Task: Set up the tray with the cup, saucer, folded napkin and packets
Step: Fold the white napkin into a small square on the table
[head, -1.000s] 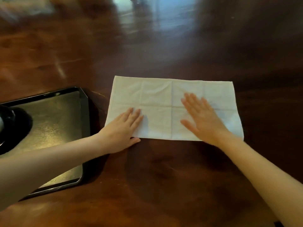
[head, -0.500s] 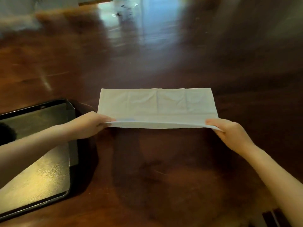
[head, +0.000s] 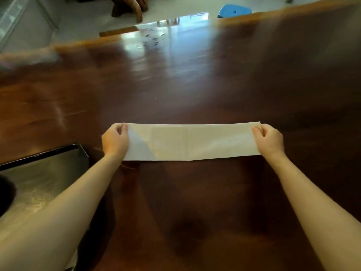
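A white napkin point(head: 192, 142) lies on the dark wooden table as a long narrow strip, folded lengthwise. My left hand point(head: 115, 140) pinches its far left corner, and my right hand point(head: 270, 140) pinches its far right corner. The black tray point(head: 45, 173) sits at the left, partly under my left forearm. A dark round object point(head: 5, 194), only partly in view, rests on the tray at the left border. No packets are in view.
The glossy wooden table point(head: 195, 85) stretches far ahead, its far edge near the top. Beyond it stand a blue stool point(head: 234, 10) and dark wooden furniture legs point(head: 129, 6) on a pale floor.
Both hands lifted the napkin's near edge and carried it over to the far edge, halving the napkin into a narrow strip. The view has tilted up.
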